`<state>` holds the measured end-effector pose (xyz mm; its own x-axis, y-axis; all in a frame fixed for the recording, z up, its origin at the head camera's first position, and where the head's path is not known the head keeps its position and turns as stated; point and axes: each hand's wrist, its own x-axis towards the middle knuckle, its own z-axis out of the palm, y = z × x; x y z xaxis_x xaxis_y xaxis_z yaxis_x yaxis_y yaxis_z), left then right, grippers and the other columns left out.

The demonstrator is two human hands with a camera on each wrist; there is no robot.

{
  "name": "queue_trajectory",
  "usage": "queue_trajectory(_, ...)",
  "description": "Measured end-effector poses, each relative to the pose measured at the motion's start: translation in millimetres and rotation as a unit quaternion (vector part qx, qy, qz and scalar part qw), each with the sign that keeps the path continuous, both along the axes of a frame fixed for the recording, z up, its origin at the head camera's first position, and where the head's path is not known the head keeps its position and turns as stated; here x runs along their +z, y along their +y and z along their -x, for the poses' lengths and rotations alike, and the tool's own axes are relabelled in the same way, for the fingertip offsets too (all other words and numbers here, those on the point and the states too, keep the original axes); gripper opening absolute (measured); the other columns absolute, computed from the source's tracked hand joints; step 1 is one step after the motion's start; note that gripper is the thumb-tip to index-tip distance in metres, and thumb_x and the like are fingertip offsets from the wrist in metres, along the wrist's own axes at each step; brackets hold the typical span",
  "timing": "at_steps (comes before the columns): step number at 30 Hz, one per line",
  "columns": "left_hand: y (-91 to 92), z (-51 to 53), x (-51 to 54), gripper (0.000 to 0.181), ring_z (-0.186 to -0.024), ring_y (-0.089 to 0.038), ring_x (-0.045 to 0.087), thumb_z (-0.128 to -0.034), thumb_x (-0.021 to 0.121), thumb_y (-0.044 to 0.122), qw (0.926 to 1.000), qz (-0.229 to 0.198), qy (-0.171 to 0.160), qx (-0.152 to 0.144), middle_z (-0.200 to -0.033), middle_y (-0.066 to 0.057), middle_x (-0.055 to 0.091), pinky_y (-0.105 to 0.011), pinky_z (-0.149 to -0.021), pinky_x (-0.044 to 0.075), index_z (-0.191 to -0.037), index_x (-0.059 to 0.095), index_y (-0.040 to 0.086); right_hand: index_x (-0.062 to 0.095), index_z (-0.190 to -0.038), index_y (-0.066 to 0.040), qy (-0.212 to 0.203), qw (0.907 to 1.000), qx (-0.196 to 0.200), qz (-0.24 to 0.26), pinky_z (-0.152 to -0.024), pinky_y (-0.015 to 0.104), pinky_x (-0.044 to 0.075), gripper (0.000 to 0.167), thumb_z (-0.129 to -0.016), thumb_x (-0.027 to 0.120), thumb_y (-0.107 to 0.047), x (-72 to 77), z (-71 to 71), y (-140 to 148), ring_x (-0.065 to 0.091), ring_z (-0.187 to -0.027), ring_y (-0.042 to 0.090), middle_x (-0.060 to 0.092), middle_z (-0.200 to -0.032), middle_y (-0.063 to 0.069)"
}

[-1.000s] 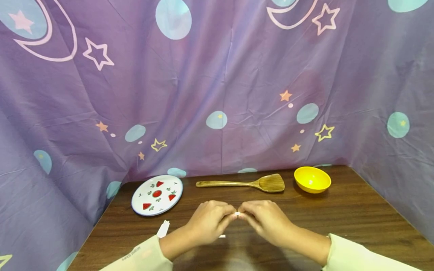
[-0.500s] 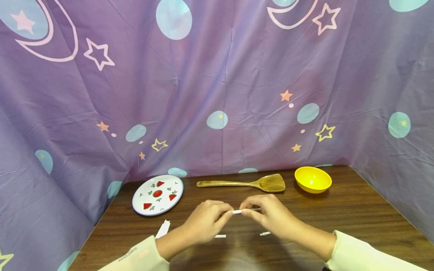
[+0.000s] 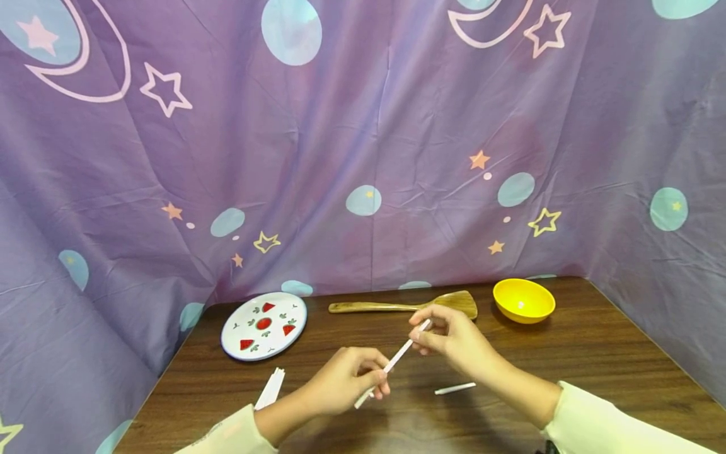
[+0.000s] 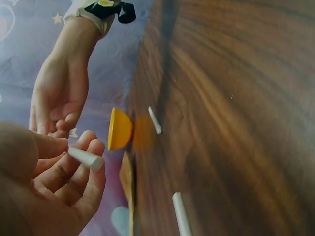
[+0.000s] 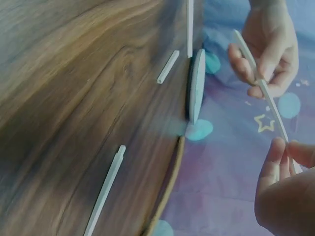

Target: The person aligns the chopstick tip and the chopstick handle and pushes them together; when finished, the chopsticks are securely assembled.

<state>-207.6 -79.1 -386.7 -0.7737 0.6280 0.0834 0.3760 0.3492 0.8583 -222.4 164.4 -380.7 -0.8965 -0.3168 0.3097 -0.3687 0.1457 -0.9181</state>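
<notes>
Slanting between my two hands is a thin white rod [image 3: 399,357], held above the table. My left hand [image 3: 347,383] pinches its lower part between thumb and fingers, with the end sticking out below. The upper end sits in the thumb and fingers of my right hand [image 3: 454,340]. A joint line shows along the rod in the right wrist view. On the table under the right hand lies a loose white piece [image 3: 455,388], which has a narrower peg-like tip. A second short white piece [image 5: 168,67] lies nearer the left hand, mostly hidden by it in the head view.
A white bundle of thin sticks [image 3: 270,388] lies beside the left forearm. Along the back of the wooden table [image 3: 601,359] are a round plate [image 3: 272,340] with a watermelon pattern, a wooden spatula [image 3: 374,308] and a yellow bowl [image 3: 523,301]. A purple curtain [image 3: 317,157] hangs behind.
The hands have drawn apart from meeting fingertips. The right went up and right, the left slightly down. The rod between them now slants in full sight, and the loose piece below is uncovered.
</notes>
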Motion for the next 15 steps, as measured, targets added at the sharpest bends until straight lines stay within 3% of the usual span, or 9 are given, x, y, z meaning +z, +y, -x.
queue_trajectory(4, 2.8, -3.4, -5.3, 0.006, -0.078, -0.016, 0.07, -0.0984, 0.066, 0.003, 0.9974, -0.037, -0.062, 0.001, -0.089, -0.013, 0.073, -0.027, -0.066, 0.059, -0.101, 0.071, 0.001, 0.053, -0.116, 0.011, -0.007, 0.9984, 0.005, 0.056, -0.069, 0.033, 0.062, 0.031, -0.092, 0.07, 0.005, -1.7, 2.7, -9.6, 0.07, -0.073, 0.017, 0.07, -0.082, 0.012)
queue_trajectory(8, 6.0, -6.0, -9.8, 0.014, -0.078, -0.021, 0.071, -0.0952, 0.067, -0.004, 0.9887, -0.095, -0.116, 0.012, -0.092, -0.011, 0.069, -0.028, -0.066, 0.061, -0.109, 0.067, -0.006, 0.052, -0.119, 0.011, -0.009, 0.9977, 0.001, 0.067, -0.068, 0.031, 0.061, 0.034, -0.091, 0.071, 0.006, -3.3, 4.1, -18.3, 0.068, -0.071, 0.015, 0.07, -0.081, 0.014)
queue_trajectory(11, 7.1, -7.9, -12.2, 0.032, -0.076, -0.021, 0.073, -0.0926, 0.068, -0.008, 0.9855, -0.124, -0.114, 0.024, -0.095, -0.01, 0.067, -0.03, -0.066, 0.062, -0.123, 0.06, -0.005, 0.053, -0.121, 0.012, -0.014, 0.9981, -0.004, 0.06, -0.068, 0.03, 0.061, 0.035, -0.091, 0.071, 0.006, -4.9, 5.7, -21.9, 0.067, -0.071, 0.014, 0.07, -0.082, 0.017)
queue_trajectory(15, 6.1, -11.5, -14.0, 0.053, -0.073, -0.018, 0.073, -0.0896, 0.071, -0.011, 0.9878, -0.134, -0.075, 0.026, -0.103, -0.016, 0.065, -0.032, -0.064, 0.062, -0.137, 0.052, 0.003, 0.055, -0.124, 0.011, -0.021, 0.999, -0.005, 0.04, -0.069, 0.03, 0.061, 0.036, -0.093, 0.071, 0.003, -7.3, 7.8, -23.7, 0.068, -0.072, 0.016, 0.071, -0.084, 0.02)
